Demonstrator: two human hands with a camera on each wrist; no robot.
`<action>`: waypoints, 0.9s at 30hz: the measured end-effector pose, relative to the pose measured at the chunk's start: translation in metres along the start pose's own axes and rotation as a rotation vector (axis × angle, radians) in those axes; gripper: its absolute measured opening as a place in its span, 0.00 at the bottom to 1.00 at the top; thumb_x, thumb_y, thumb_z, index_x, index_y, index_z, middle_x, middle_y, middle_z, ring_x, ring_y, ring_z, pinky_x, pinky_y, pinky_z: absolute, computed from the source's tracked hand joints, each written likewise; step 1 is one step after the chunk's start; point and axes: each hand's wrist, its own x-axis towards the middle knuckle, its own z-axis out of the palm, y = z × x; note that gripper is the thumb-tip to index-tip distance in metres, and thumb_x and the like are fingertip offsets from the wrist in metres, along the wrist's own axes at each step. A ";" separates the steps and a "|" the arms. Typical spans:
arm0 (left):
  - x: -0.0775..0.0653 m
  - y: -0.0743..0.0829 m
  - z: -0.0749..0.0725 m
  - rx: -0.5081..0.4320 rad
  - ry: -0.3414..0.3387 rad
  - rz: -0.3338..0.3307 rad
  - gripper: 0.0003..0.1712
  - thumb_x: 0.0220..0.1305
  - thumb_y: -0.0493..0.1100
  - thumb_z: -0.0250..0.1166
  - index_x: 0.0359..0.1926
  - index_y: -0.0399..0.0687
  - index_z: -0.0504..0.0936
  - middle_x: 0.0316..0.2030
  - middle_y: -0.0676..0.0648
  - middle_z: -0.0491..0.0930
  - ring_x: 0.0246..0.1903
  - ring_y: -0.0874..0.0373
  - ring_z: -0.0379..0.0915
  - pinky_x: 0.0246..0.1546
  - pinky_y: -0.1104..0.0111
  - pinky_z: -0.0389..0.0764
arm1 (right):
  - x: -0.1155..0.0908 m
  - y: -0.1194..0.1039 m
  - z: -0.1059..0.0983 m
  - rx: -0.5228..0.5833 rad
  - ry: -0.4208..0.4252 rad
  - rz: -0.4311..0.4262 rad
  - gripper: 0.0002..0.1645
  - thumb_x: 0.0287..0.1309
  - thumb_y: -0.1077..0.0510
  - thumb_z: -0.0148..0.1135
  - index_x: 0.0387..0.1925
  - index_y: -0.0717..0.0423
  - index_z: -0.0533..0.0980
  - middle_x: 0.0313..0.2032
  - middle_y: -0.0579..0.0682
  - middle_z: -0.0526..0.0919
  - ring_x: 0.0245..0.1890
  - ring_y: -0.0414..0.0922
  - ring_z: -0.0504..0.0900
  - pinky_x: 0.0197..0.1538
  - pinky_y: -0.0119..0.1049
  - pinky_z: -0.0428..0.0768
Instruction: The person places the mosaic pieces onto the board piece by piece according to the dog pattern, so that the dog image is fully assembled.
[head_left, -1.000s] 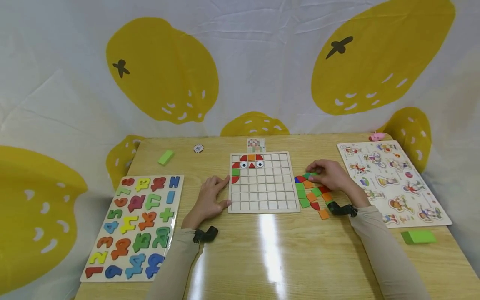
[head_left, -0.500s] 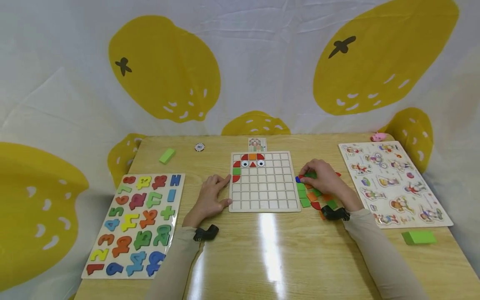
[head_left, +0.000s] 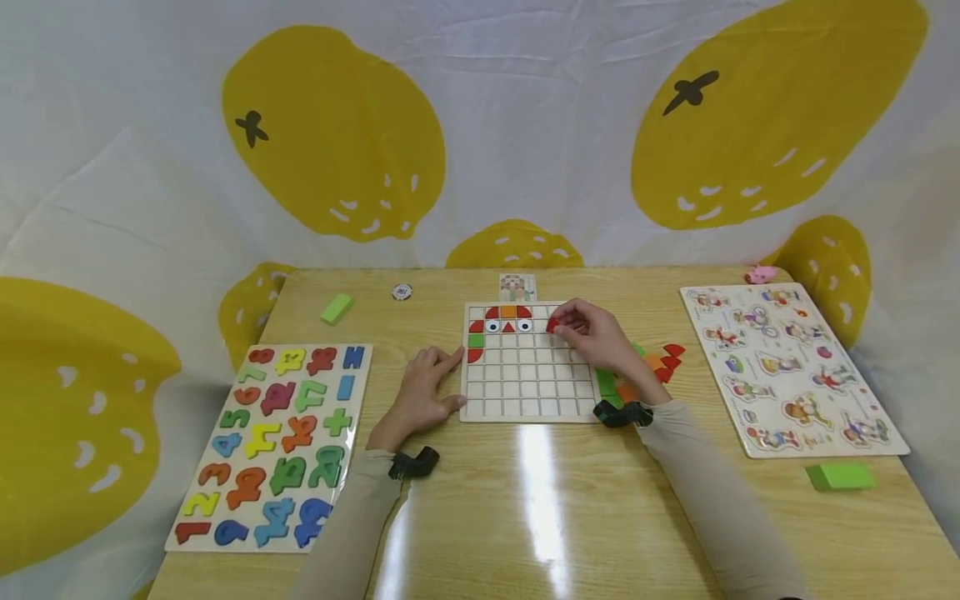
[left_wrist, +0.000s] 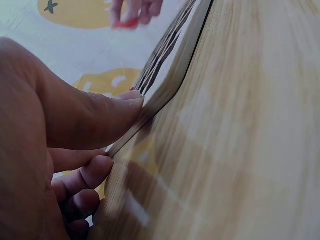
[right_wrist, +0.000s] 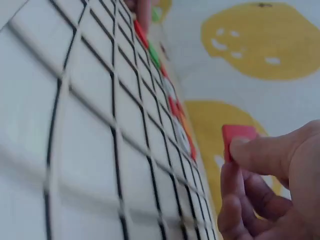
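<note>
A white grid board [head_left: 529, 387] lies mid-table, with red, orange and green pieces and two eye tiles [head_left: 492, 326] set in its upper left. My left hand [head_left: 422, 390] rests at the board's left side, thumb and index fingertips against the edge; the left wrist view shows the thumb [left_wrist: 107, 112] pressing near a corner. Over the upper right squares, my right hand [head_left: 596, 335] pinches a small red tile [right_wrist: 239, 134] between thumb and fingers. Loose green, orange and red pieces [head_left: 673, 351] lie right of the board, partly hidden by the right wrist.
A picture card [head_left: 517, 287] lies behind the board. To the left are a number puzzle [head_left: 360, 417], a poker chip [head_left: 402, 292] and a green block [head_left: 337, 308]. On the right lie a figure puzzle [head_left: 720, 367], another green block [head_left: 840, 477] and a pink pig toy [head_left: 761, 274].
My right hand has moved left from the loose pieces to above the board's upper right, carrying the red tile. The left hand stays at the board's edge.
</note>
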 end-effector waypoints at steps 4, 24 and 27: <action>0.000 0.000 0.002 -0.014 0.010 0.009 0.48 0.50 0.48 0.71 0.74 0.51 0.64 0.47 0.48 0.70 0.45 0.54 0.61 0.51 0.57 0.60 | 0.013 -0.002 0.027 -0.078 0.000 0.022 0.10 0.63 0.58 0.65 0.46 0.53 0.82 0.38 0.49 0.85 0.37 0.44 0.82 0.42 0.37 0.80; 0.000 0.001 -0.003 -0.007 -0.001 0.003 0.49 0.51 0.48 0.71 0.74 0.50 0.63 0.47 0.48 0.69 0.44 0.54 0.60 0.50 0.58 0.61 | 0.017 -0.003 0.047 -0.237 0.040 -0.056 0.08 0.55 0.57 0.72 0.37 0.54 0.87 0.32 0.47 0.85 0.28 0.41 0.79 0.34 0.37 0.77; 0.000 0.001 -0.002 -0.002 -0.002 0.004 0.48 0.51 0.48 0.71 0.74 0.51 0.63 0.47 0.48 0.69 0.44 0.54 0.60 0.50 0.58 0.60 | 0.016 -0.003 0.047 -0.242 0.041 -0.049 0.08 0.55 0.57 0.72 0.37 0.53 0.87 0.32 0.48 0.85 0.28 0.41 0.79 0.34 0.37 0.77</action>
